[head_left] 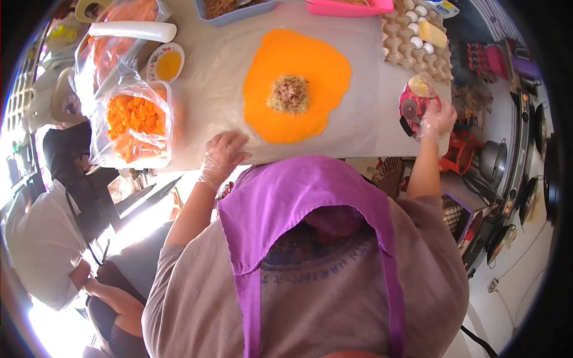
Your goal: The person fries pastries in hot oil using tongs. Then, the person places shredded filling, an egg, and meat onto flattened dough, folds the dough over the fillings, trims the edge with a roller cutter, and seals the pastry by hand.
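A flat, rolled-out sheet of orange dough (328, 59) lies on the table, with a mound of crumbly pale-and-brown filling (290, 94) on its middle. My left hand (224, 155), in a clear plastic glove, rests on the table edge below the dough, fingers extended and holding nothing. Also gloved, my right hand (438, 119) is at the right table edge against a pink, dark-patterned item (412, 107). Its fingers look curled; what they hold is hidden. A cream-coloured lump (422, 86) sits at the top of that item.
At left are a plastic-lined tub of orange dough pieces (136, 116), a dish of yellow liquid (168, 64) and a white rolling pin (132, 31). A blue tray (239, 13) and pink tray (351, 8) stand behind. An egg carton (397, 45) is upper right. Another person (45, 244) is at left.
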Motion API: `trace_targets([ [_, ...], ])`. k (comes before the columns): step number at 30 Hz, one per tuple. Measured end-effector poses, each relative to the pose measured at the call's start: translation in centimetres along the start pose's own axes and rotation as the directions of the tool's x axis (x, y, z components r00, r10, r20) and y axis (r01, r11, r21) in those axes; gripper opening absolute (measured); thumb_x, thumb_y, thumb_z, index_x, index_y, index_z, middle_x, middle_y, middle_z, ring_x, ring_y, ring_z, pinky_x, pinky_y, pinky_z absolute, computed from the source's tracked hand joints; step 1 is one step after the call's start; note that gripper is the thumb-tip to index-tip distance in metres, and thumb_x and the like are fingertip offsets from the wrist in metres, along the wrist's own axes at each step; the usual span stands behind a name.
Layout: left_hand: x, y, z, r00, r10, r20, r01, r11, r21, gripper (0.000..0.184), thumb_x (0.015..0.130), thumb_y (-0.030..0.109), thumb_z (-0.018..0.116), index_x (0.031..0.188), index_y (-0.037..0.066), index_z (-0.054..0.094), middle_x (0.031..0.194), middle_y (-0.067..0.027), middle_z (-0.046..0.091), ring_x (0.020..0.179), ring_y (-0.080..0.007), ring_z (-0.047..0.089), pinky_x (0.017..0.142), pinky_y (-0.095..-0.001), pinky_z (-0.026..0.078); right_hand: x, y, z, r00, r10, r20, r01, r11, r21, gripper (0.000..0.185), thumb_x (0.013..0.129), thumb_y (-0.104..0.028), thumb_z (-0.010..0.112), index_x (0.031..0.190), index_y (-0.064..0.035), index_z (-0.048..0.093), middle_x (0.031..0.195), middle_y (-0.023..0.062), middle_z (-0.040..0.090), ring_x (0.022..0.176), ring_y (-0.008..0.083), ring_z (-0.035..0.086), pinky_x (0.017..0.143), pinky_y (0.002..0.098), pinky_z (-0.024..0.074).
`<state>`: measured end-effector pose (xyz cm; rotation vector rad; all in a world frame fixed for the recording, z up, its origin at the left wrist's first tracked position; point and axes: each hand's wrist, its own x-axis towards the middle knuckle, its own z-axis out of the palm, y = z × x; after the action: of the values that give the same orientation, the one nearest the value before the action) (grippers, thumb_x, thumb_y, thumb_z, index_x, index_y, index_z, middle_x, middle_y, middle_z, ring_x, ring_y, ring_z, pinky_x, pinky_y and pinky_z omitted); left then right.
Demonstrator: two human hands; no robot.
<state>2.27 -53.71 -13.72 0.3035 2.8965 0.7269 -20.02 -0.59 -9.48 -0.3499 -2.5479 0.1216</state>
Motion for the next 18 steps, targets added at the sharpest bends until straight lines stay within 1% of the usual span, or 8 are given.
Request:
trace_targets([
  [2,0.4,0.0,-0.6,0.999,0.038,0.018,-0.038,0.999,0.002,0.064,0.069,0.03,0.081,0.128,0.019,0.058,0.129,-0.0111,0.053,0.119,-0.0371,0.049,0.099,-0.0487,0.042,-1.7,-2.9,0.2,0.897,-0.412,-0.163,0.432,0.894,0.119,0.028,0.081,-0.016,0.07,0.107,-0.0074,0.065,0.107,0.0149,0.06,0.099,0.0323,0.061,0.086,0.0433,0.0513],
  [3,0.6,0.2,-1.2,0.997,0.027,0.069,-0.028,1.0,0.014,0.067,0.068,0.031,0.082,0.129,0.021,0.057,0.13,-0.0109,0.052,0.12,-0.0372,0.048,0.1,-0.0497,0.041,-3.0,-5.4,-0.5,0.901,-0.43,-0.05,0.429,0.874,0.228,0.026,0.08,-0.012,0.069,0.106,-0.01,0.065,0.107,0.0148,0.06,0.099,0.0322,0.061,0.086,0.0435,0.0518],
  [4,0.9,0.6,-1.9,0.993,0.015,0.12,-0.019,0.999,0.026,0.069,0.067,0.032,0.082,0.13,0.022,0.057,0.131,-0.0107,0.052,0.122,-0.0373,0.046,0.101,-0.0507,0.04,-4.2,-7.1,-0.1,0.869,-0.494,-0.039,0.478,0.815,0.328,0.026,0.078,-0.009,0.069,0.103,-0.0108,0.065,0.107,0.0143,0.059,0.097,0.033,0.061,0.084,0.0428,0.0522],
  [6,1.6,1.5,-3.4,0.973,-0.006,0.229,-0.005,0.999,0.048,0.073,0.065,0.033,0.083,0.132,0.024,0.056,0.133,-0.0101,0.05,0.126,-0.0374,0.043,0.103,-0.0522,0.037,-6.7,-11.1,-0.2,0.846,-0.532,0.027,0.457,0.75,0.478,0.026,0.077,-0.004,0.069,0.102,-0.0097,0.064,0.107,0.0138,0.057,0.096,0.033,0.061,0.082,0.0425,0.0522],
  [8,2.1,1.9,-4.6,0.937,-0.028,0.347,0.004,0.998,0.068,0.077,0.063,0.034,0.084,0.134,0.027,0.055,0.136,-0.0092,0.047,0.129,-0.0375,0.039,0.105,-0.053,0.034,-8.1,-13.2,0.3,0.82,-0.572,0.002,0.456,0.657,0.6,0.028,0.076,0.001,0.068,0.101,-0.0091,0.063,0.107,0.0137,0.056,0.095,0.0324,0.061,0.082,0.0419,0.0522],
  [11,1.9,0.6,-4.3,0.926,-0.016,0.378,-0.008,0.998,0.061,0.077,0.064,0.029,0.083,0.136,0.028,0.054,0.139,-0.0074,0.045,0.132,-0.0371,0.036,0.107,-0.0523,0.032,-9.4,-15.5,0.5,0.817,-0.577,-0.01,0.387,0.535,0.751,0.031,0.075,0.005,0.067,0.102,-0.0086,0.063,0.106,0.0135,0.055,0.095,0.0319,0.06,0.081,0.0403,0.0524],
  [14,1.9,0.0,-4.2,0.939,-0.009,0.345,-0.002,0.999,0.034,0.071,0.067,0.022,0.08,0.133,0.028,0.056,0.139,-0.0048,0.047,0.13,-0.0347,0.04,0.106,-0.0502,0.034,-10.6,-16.0,0.8,0.814,-0.58,0.037,0.308,0.485,0.819,0.032,0.075,0.007,0.067,0.103,-0.0081,0.062,0.105,0.0135,0.055,0.095,0.0317,0.06,0.081,0.0387,0.0526],
  [18,1.6,-1.3,-2.8,0.981,0.136,0.138,-0.147,0.987,0.071,0.052,0.072,0.014,0.075,0.122,0.024,0.063,0.126,-0.0033,0.058,0.117,-0.0325,0.052,0.098,-0.0467,0.041,-12.4,-17.5,-0.4,0.778,-0.618,0.111,0.208,0.421,0.883,0.033,0.075,0.006,0.068,0.105,-0.0072,0.062,0.103,0.0135,0.055,0.096,0.0316,0.06,0.081,0.0378,0.0527],
])
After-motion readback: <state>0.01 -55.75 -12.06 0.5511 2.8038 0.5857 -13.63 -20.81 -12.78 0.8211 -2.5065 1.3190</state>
